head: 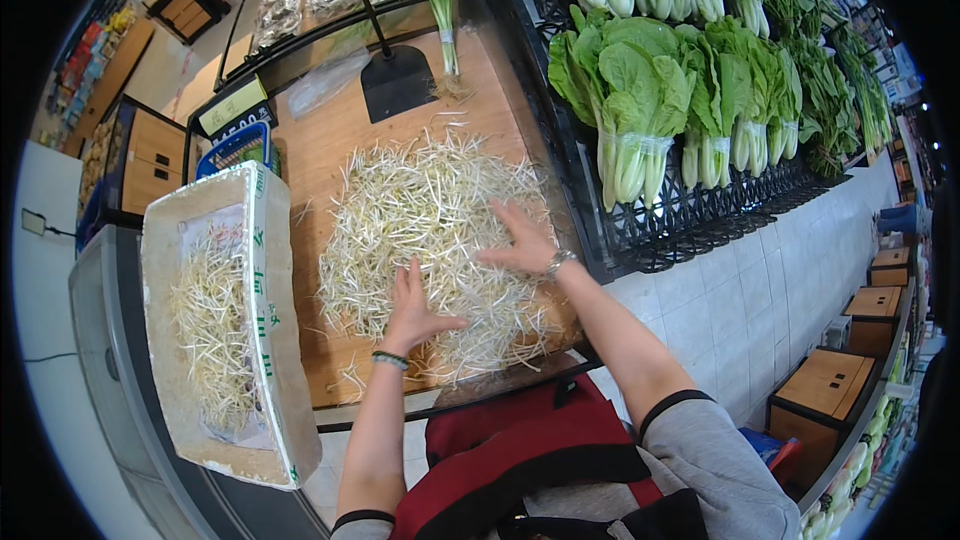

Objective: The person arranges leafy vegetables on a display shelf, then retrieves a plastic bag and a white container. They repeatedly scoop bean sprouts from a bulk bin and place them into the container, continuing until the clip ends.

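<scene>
A wide pile of white bean sprouts (420,202) lies spread on a wooden table (307,367) before me. My left hand (416,315), with a beaded bracelet at the wrist, is over the lower left middle of the pile, fingers apart. Over the right side of the pile is my right hand (521,244), wearing a metal watch or bracelet, its fingers spread too. Neither hand holds anything that I can see; some fingertips touch or hover just over the sprouts. More sprouts (214,337) sit in a white foam box (281,330) left of the table.
Bundled leafy greens (637,112) stand in black crates (660,236) at the right. Behind the pile are a black sign stand (397,82), a bunch of green onions (442,15) and a clear plastic bag (326,82). A blue basket (240,150) is behind the foam box.
</scene>
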A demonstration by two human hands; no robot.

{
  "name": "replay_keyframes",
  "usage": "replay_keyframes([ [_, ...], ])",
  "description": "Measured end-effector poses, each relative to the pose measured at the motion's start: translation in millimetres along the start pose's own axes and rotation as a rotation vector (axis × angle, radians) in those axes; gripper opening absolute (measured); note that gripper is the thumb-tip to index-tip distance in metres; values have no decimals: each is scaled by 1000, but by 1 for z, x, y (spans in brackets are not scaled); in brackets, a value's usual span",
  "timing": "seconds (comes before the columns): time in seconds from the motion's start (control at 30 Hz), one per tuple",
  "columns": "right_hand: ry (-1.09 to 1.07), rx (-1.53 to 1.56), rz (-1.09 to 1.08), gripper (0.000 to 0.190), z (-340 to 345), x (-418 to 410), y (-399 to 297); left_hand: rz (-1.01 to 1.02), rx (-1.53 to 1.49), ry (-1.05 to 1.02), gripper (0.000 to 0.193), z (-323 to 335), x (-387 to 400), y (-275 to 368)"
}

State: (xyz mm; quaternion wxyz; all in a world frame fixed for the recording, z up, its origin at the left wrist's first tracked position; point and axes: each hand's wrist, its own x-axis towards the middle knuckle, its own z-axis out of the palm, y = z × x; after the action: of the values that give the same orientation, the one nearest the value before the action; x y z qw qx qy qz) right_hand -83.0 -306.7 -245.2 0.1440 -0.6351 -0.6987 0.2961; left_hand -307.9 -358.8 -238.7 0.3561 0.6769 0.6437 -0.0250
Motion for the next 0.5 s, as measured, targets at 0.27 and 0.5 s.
replay_keyframes([
  [0.27,-272,302,-129,61,5,-69,-15,334,-340,249,72,14,-58,23],
  [0.5,-367,182,-249,43,-61,-95,-36,483,-280,323,47,-29,-89,31],
])
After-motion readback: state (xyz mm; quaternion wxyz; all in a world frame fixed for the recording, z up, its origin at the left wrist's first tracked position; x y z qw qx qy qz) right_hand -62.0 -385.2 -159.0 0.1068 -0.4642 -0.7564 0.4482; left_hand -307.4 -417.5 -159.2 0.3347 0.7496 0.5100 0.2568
